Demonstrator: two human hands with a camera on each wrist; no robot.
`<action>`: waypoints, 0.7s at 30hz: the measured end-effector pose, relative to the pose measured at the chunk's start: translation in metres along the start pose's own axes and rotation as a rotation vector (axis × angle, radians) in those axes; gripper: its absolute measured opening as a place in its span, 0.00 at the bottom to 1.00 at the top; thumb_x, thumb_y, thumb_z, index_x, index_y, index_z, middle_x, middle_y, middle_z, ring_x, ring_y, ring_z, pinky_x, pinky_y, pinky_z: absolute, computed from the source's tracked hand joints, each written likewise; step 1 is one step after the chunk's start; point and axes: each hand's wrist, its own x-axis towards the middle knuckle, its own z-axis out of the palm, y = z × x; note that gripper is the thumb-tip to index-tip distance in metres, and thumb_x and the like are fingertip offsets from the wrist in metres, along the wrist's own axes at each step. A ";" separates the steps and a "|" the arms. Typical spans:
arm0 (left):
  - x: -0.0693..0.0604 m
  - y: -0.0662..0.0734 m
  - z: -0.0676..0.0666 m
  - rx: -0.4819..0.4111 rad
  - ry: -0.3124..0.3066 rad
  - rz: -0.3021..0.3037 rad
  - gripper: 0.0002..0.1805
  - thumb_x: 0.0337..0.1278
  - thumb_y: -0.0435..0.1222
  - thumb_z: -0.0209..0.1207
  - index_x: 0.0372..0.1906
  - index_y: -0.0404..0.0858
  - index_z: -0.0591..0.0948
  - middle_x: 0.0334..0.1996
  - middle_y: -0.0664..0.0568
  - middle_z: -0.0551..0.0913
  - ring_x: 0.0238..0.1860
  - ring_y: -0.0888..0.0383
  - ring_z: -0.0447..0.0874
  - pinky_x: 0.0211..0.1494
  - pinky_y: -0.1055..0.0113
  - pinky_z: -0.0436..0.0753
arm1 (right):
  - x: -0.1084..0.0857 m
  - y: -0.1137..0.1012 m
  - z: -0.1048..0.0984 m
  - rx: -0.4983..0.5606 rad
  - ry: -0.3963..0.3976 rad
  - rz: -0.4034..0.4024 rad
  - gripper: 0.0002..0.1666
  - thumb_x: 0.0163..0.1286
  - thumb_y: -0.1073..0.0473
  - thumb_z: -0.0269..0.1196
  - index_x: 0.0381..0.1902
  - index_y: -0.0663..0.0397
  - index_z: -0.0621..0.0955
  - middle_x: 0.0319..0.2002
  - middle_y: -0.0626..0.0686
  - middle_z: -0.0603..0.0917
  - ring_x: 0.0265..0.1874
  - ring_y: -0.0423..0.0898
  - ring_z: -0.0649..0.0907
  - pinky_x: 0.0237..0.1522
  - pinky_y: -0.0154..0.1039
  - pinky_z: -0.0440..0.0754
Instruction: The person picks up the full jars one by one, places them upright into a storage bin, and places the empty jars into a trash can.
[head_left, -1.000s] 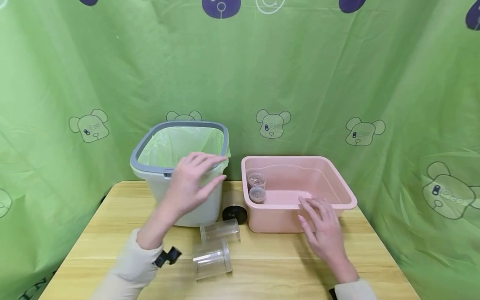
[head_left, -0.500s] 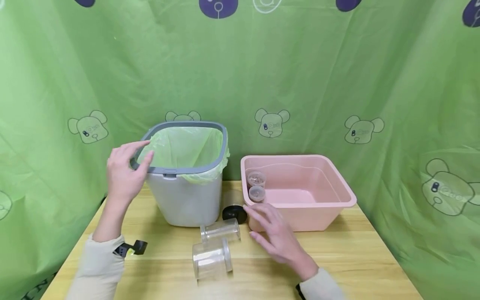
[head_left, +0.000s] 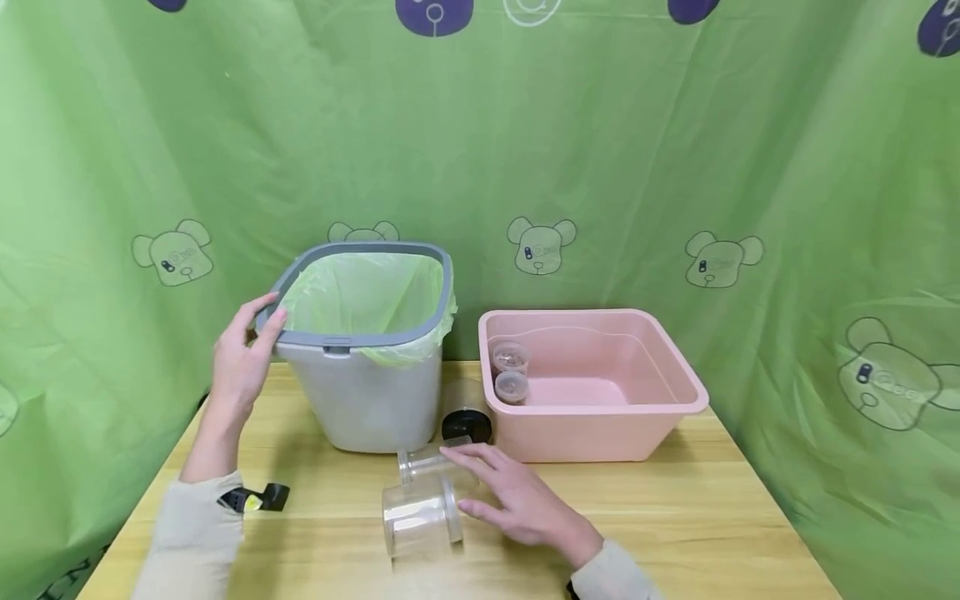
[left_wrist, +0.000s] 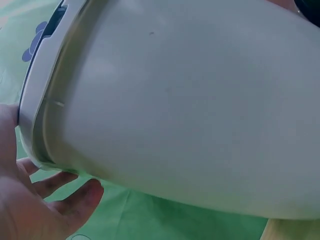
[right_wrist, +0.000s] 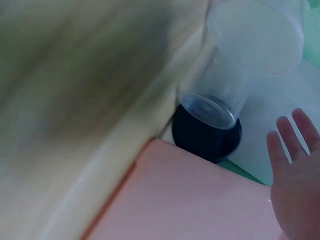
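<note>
At the left front corner of the grey bin [head_left: 367, 400], my left hand [head_left: 238, 358] holds the blue-grey rim between thumb and fingers; the left wrist view shows the hand [left_wrist: 35, 205] against the rim edge. My right hand [head_left: 525, 504], fingers extended and empty, is over the right side of two clear jars lying on their sides, the smaller jar [head_left: 427, 465] behind the larger jar [head_left: 416, 517]. Whether it touches either is unclear. In the right wrist view the hand [right_wrist: 300, 185] is spread beside the larger jar [right_wrist: 255, 37]. A black-lidded jar [head_left: 467, 425] is behind them.
To the right stands a pink tub [head_left: 570, 437], with two small clear lidded cups [head_left: 512, 387] in its left side. A light green bag [head_left: 360, 292] lines the bin. Behind the wooden table [head_left: 675, 533] hangs a green curtain [head_left: 622, 150].
My left hand has moved left from the bin's front to its left rim and taken hold there. My right hand has moved left from the pink tub's front to the clear jars.
</note>
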 end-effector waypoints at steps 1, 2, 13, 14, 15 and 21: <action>-0.001 -0.001 0.001 -0.005 -0.001 -0.006 0.33 0.74 0.60 0.52 0.77 0.54 0.69 0.74 0.44 0.71 0.56 0.56 0.74 0.53 0.65 0.74 | -0.001 0.000 0.003 0.014 -0.027 0.015 0.39 0.78 0.39 0.57 0.82 0.26 0.59 0.76 0.44 0.68 0.70 0.49 0.75 0.62 0.58 0.79; -0.001 -0.001 0.002 -0.010 0.002 -0.007 0.32 0.74 0.59 0.52 0.77 0.54 0.69 0.74 0.44 0.71 0.53 0.58 0.74 0.50 0.66 0.73 | -0.001 0.001 0.005 0.023 -0.046 0.021 0.40 0.77 0.38 0.58 0.82 0.27 0.59 0.76 0.44 0.68 0.70 0.49 0.74 0.63 0.59 0.79; -0.007 0.004 0.007 -0.026 0.036 -0.015 0.30 0.75 0.56 0.54 0.77 0.55 0.70 0.75 0.47 0.70 0.61 0.53 0.75 0.52 0.72 0.75 | 0.002 -0.002 0.017 0.031 -0.154 0.048 0.49 0.66 0.34 0.68 0.81 0.32 0.63 0.77 0.44 0.68 0.73 0.48 0.71 0.69 0.59 0.73; -0.008 0.004 0.007 -0.024 0.043 -0.015 0.30 0.75 0.56 0.54 0.77 0.55 0.70 0.75 0.47 0.71 0.61 0.53 0.75 0.51 0.73 0.75 | 0.003 -0.002 0.019 0.025 -0.156 0.041 0.50 0.66 0.34 0.69 0.81 0.33 0.63 0.76 0.44 0.68 0.73 0.48 0.71 0.70 0.59 0.73; -0.008 0.003 0.007 -0.029 0.050 -0.014 0.30 0.75 0.56 0.54 0.76 0.55 0.71 0.75 0.47 0.71 0.60 0.54 0.75 0.51 0.73 0.75 | 0.003 -0.002 0.020 0.015 -0.155 0.030 0.50 0.65 0.33 0.69 0.81 0.33 0.63 0.76 0.44 0.68 0.73 0.48 0.72 0.70 0.58 0.72; -0.010 -0.001 0.013 -0.039 0.101 -0.008 0.28 0.75 0.56 0.54 0.75 0.58 0.73 0.72 0.48 0.75 0.56 0.57 0.77 0.49 0.72 0.75 | 0.005 0.001 0.028 -0.012 -0.157 0.011 0.52 0.63 0.35 0.72 0.80 0.35 0.63 0.76 0.45 0.69 0.71 0.49 0.74 0.69 0.56 0.74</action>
